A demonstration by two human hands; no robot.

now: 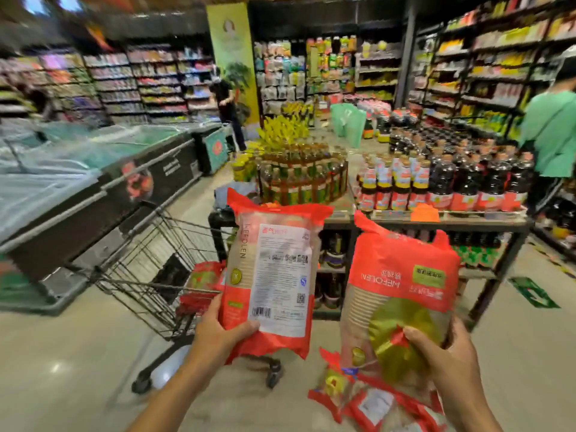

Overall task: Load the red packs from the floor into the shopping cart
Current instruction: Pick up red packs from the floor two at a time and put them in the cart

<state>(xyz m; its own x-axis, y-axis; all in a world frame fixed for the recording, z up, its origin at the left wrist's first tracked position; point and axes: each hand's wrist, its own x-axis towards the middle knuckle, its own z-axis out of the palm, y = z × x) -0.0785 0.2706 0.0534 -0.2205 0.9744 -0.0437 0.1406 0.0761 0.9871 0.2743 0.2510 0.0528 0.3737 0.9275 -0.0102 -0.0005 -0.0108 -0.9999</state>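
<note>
Head view, from the left: a long chest freezer (93, 169) runs along the aisle, and beside it stands the wire shopping cart (149, 263), with at least one red pack (204, 275) lying in its basket. The left hand (223, 330) grips the bottom edge of an upright red pack (274, 266), label side toward the camera, held just beside the cart's near end. The right hand (448, 357) clasps the lower end of a second red pack (402, 294), held upright and upside down. Both hands are closed round their packs. More packs on the floor (371, 403) lie below the right hand, touching one another.

The packs look like soft film bags over stacked cups: probably light, bulky, crinkly and a little slippery, so a grip across the firm stacked body should hold better than a pinch at the loose red ends. Behind stands a desk (436, 218) crowded with dark bottles (461, 182), close to the cart; a swung pack could knock them. A person in green (551, 129) stands at far right, well apart.
</note>
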